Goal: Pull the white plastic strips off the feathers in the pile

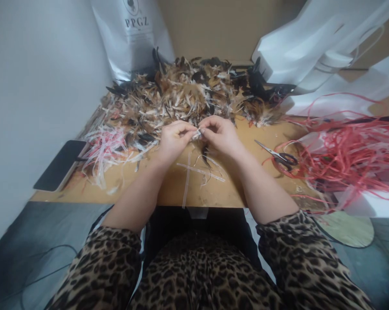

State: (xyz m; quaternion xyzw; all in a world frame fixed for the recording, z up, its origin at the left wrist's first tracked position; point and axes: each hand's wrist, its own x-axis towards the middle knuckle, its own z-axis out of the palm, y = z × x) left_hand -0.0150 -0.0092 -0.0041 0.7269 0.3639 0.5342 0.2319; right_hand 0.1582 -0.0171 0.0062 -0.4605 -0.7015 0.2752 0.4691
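Observation:
My left hand (176,140) and my right hand (222,135) meet over the table, each closed in a pinch. Between their fingertips is a small feather bundle (197,134), whitish where it shows and mostly covered by the fingers. Dark feather tips (206,157) hang below it, near my right hand. Just beyond my hands spreads a large heap of brown, white and black feathers (184,94). Two thin clear strips (188,181) lie crossed on the wooden tabletop (213,196) nearer to me.
A pink and white strip bundle (105,148) lies left, beside a phone (60,165). Scissors (280,156) rest to the right, by a tangle of red strings (349,155). A printed white bag (136,38) stands behind the feathers; white plastic sheeting (291,51) is at back right.

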